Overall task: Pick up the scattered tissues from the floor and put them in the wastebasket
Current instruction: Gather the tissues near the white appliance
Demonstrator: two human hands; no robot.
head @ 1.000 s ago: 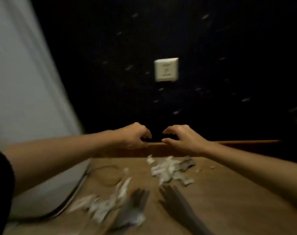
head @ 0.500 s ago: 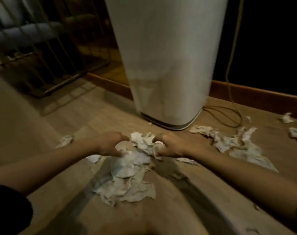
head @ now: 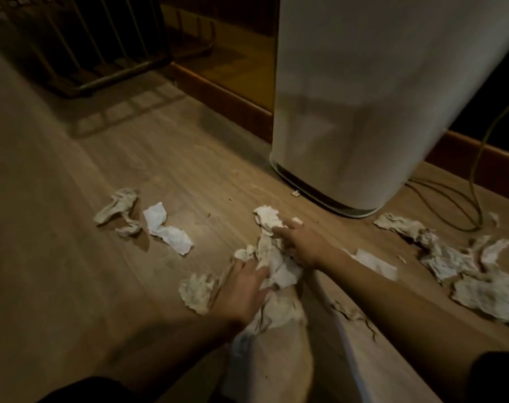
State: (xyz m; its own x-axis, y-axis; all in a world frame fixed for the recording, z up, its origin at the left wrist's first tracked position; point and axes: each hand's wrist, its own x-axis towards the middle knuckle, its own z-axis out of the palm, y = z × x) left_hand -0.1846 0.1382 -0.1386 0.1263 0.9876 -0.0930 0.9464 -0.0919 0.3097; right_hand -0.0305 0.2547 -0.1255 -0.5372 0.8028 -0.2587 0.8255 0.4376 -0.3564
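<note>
A pile of crumpled white tissues point(head: 272, 266) lies on the wooden floor in the middle of the view. My left hand point(head: 243, 289) presses on the near side of the pile, fingers spread over it. On the pile's far side rests my right hand point(head: 302, 242), fingers curled into the tissues. More tissues point(head: 167, 229) lie loose at the left, one clump point(head: 196, 290) beside my left hand, and a larger scatter point(head: 462, 263) at the right. No wastebasket can be identified with certainty.
A tall white appliance point(head: 372, 112) stands on the floor just beyond the pile, with a cable point(head: 474, 181) looping at its right. A wooden baseboard point(head: 227, 97) runs behind it. A dark metal rack point(head: 96, 48) stands at the back left.
The view swung down from a dark wall with a socket to the floor. Both hands came down onto the tissue pile and now gather it, left hand nearer, right hand farther.
</note>
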